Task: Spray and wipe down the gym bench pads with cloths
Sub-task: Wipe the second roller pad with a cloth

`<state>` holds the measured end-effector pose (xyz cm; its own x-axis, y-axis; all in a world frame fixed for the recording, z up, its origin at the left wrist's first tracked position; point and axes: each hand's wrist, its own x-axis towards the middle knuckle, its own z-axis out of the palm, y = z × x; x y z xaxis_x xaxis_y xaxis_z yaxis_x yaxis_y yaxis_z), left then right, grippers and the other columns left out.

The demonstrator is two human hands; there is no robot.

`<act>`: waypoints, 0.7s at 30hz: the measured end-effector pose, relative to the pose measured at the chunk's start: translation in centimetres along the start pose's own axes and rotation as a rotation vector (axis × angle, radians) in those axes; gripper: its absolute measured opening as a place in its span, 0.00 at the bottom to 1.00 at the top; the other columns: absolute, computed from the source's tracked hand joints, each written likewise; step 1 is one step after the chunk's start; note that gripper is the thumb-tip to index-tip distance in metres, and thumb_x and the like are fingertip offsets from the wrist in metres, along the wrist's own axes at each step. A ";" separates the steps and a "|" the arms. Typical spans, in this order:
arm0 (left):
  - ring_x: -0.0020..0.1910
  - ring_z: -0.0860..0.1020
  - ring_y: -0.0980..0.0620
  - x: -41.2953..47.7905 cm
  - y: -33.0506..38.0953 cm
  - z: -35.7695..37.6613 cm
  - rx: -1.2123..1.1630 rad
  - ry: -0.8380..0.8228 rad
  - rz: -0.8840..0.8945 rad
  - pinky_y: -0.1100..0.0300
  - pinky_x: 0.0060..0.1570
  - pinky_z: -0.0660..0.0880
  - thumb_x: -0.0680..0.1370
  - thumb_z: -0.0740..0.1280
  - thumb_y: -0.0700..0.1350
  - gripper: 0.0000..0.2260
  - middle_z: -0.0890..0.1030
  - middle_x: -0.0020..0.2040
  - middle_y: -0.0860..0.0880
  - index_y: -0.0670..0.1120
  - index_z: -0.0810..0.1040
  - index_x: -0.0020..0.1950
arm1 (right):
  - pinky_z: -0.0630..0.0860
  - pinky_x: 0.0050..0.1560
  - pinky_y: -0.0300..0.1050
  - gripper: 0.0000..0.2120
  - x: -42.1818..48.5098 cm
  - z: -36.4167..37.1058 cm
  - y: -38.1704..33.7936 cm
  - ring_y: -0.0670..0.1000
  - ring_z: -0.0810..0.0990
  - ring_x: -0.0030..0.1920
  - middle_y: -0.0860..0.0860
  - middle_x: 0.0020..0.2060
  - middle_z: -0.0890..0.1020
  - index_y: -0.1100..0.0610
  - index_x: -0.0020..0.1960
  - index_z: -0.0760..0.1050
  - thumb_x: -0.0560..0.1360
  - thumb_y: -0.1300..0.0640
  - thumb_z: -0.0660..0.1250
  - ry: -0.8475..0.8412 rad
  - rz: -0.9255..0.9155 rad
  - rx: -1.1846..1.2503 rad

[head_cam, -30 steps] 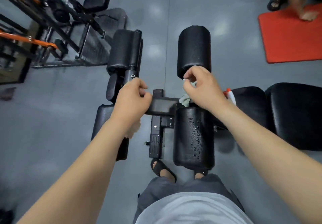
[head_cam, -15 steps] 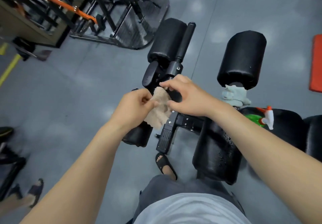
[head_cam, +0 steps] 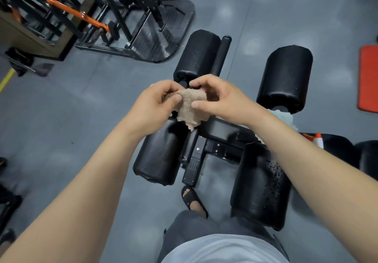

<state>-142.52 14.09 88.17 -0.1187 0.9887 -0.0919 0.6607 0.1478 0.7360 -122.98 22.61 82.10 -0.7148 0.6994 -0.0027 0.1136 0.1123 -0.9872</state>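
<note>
A small tan cloth (head_cam: 189, 109) hangs between both my hands above the black bench frame. My left hand (head_cam: 157, 103) pinches its left edge and my right hand (head_cam: 221, 97) pinches its right side. Below lie black roller pads: near left (head_cam: 159, 154), near right (head_cam: 259, 191) with wet droplets on it, far left (head_cam: 196, 56) and far right (head_cam: 286, 76). A pale green cloth (head_cam: 283, 116) lies by the far right pad. The spray bottle's orange and white head (head_cam: 316, 139) peeks out past my right forearm.
A black weight rack with orange bars (head_cam: 90, 17) and its footplate stand at the back left. A red mat (head_cam: 369, 78) lies at the right edge. My sandalled foot (head_cam: 191, 198) rests on the grey floor under the bench frame. Black seat pads (head_cam: 351, 152) extend right.
Both hands have lifted the tan cloth higher and spread it between them. The view has shifted, so the pads sit lower and farther right in the frame.
</note>
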 end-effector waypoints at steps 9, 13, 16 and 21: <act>0.35 0.75 0.67 6.3 -2.1 1.3 -0.061 0.257 -0.229 0.73 0.37 0.70 0.81 0.67 0.48 0.04 0.80 0.44 0.55 0.50 0.80 0.51 | 0.72 0.30 0.36 0.09 2.0 -2.0 -0.8 0.47 0.79 0.31 0.61 0.42 0.83 0.60 0.49 0.71 0.80 0.55 0.69 0.155 0.132 0.086; 0.39 0.77 0.58 9.2 -4.8 2.5 -0.063 0.246 -0.356 0.63 0.43 0.73 0.81 0.63 0.46 0.06 0.79 0.42 0.55 0.48 0.79 0.50 | 0.68 0.28 0.41 0.08 3.9 -3.4 -1.2 0.57 0.78 0.29 0.71 0.45 0.80 0.59 0.51 0.69 0.82 0.56 0.65 0.225 0.155 0.218; 0.48 0.78 0.50 11.3 -7.0 3.6 -0.014 0.231 -0.396 0.57 0.49 0.73 0.80 0.61 0.45 0.07 0.79 0.51 0.49 0.48 0.78 0.47 | 0.69 0.26 0.42 0.04 6.2 -4.1 -1.6 0.57 0.76 0.28 0.65 0.48 0.83 0.61 0.54 0.68 0.83 0.59 0.61 0.286 0.132 0.405; 0.58 0.74 0.44 13.3 -9.1 5.3 -0.023 0.256 -0.402 0.54 0.60 0.70 0.80 0.62 0.47 0.07 0.69 0.55 0.51 0.48 0.74 0.56 | 0.72 0.27 0.44 0.04 10.1 -5.2 -1.9 0.61 0.78 0.34 0.63 0.41 0.78 0.54 0.51 0.66 0.83 0.56 0.61 0.355 0.247 0.471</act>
<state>-146.16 26.08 76.66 -0.5421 0.8145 -0.2065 0.5089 0.5138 0.6906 -126.78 33.12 84.78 -0.4246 0.8656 -0.2654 -0.1276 -0.3475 -0.9290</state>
